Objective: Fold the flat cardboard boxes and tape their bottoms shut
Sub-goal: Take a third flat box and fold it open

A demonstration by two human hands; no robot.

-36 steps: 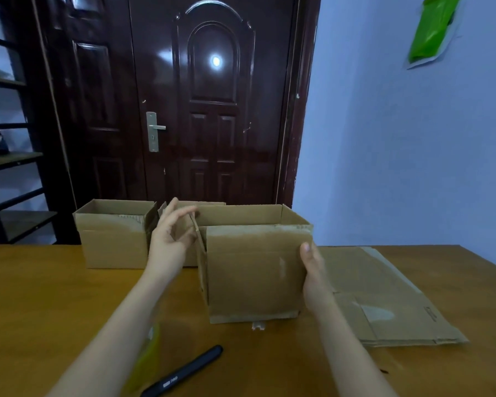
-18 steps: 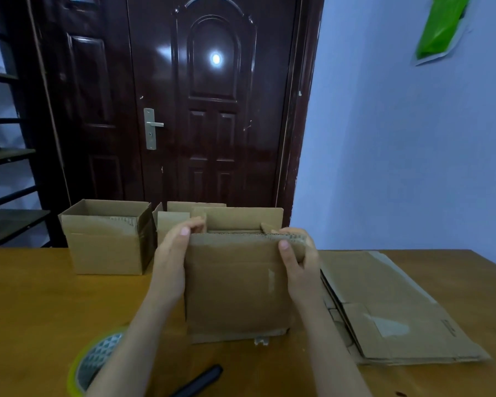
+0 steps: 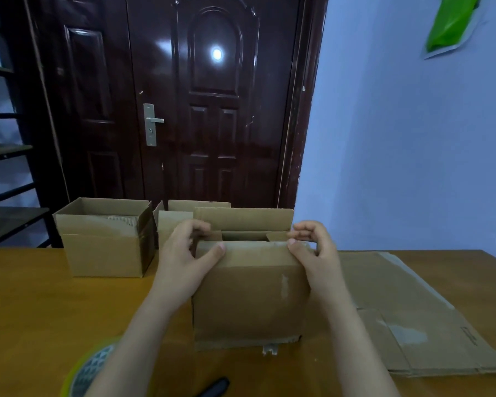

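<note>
A wooden desk (image 3: 40, 305) is standing before a dark panelled door (image 3: 206, 110) and a blue wall (image 3: 398, 153). At its middle the cardboard box (image 3: 249, 299) is sitting upright; the left hand (image 3: 184, 259) and right hand (image 3: 312, 253) are pinching its near top flap, fingers (image 3: 298, 234) curled over the side flaps. Flat cardboard sheets (image 3: 413, 325) are lying to its right, two folded boxes (image 3: 106, 239) behind it on the left.

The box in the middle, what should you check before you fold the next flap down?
1. Both hands on the middle box: left hand and right hand pinch its top corners: ok.
2. End flaps tucked in: ok.
3. Far flap down: not ok, upright.
4. Tape roll near: ok.
5. Seam taped: not ok.
</note>
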